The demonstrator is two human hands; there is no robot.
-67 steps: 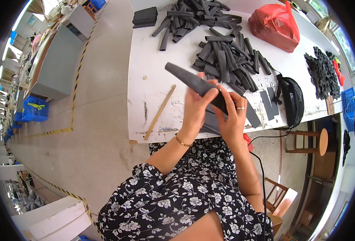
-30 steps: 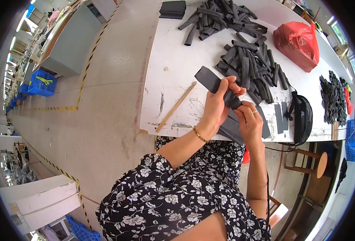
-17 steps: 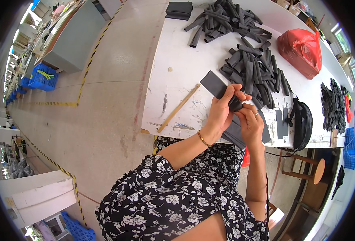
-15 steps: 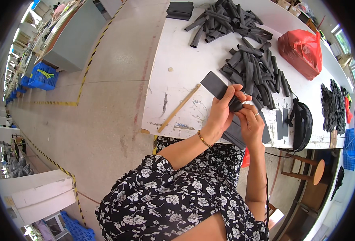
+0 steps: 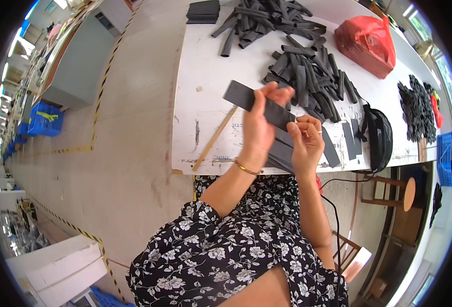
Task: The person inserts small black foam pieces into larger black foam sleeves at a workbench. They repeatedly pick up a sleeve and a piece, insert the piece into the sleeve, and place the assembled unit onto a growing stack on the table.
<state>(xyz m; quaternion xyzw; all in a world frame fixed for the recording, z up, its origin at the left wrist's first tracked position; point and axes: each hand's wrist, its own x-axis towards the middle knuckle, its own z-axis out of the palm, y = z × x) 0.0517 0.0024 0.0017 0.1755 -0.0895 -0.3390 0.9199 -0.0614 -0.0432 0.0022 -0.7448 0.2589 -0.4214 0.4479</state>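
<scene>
Since a couple of seconds earlier I had lowered the flat black strip (image 5: 259,106) from up in front of me down toward the table (image 5: 205,77), and my two hands had drawn closer together along it. My left hand (image 5: 261,123) was clamped on the strip near its middle, thumb on top and fingers curled behind, its free end jutting out to the far left over the white tabletop. My right hand (image 5: 303,142) pinched the strip's near right end between thumb and fingertips. I judged that I had gone from lifting the piece to working on its end, close over the small stack of flat strips (image 5: 282,153) at the near edge.

A loose pile of black tubes (image 5: 308,77) lay just beyond my hands, another heap (image 5: 259,18) further off. As for containers, the red plastic bag (image 5: 365,40) sat at the far right, bunched shut, so I could not tell its contents. A blue crate (image 5: 43,119) stood on the floor far to the left, with something yellow in it. A wooden stick (image 5: 215,138) lay by the near left edge.
</scene>
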